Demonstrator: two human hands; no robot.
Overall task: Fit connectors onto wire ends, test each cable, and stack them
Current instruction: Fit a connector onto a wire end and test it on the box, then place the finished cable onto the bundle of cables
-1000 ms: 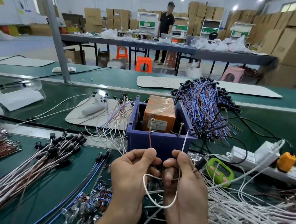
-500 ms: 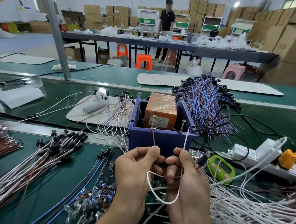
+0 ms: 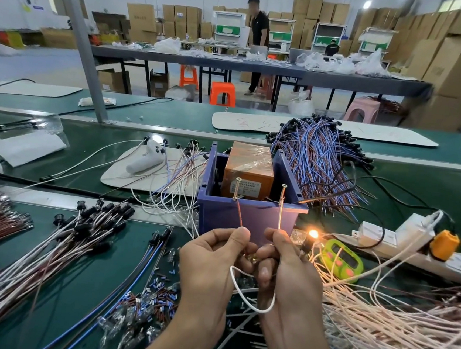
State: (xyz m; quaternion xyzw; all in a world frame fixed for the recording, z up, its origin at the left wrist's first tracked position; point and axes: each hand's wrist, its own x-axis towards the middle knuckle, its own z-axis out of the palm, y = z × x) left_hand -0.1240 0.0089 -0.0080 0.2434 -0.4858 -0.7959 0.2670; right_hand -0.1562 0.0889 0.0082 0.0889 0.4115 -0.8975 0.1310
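Head view: my left hand [image 3: 210, 259] pinches the thin brown lead [image 3: 239, 213] and my right hand [image 3: 289, 270] pinches the pale lead [image 3: 280, 215]. The hands are side by side in front of the blue box [image 3: 247, 218], and each lead runs up to a screw [image 3: 236, 187] at its near wall. The cable [image 3: 250, 307] droops in a white loop below my knuckles, and the bulb [image 3: 313, 234] glows just right of my right hand. It looks featherlight and floppy, so I'd grip close to the bare tips, where it's stiff enough to aim, and keep off the fragile-looking glass.
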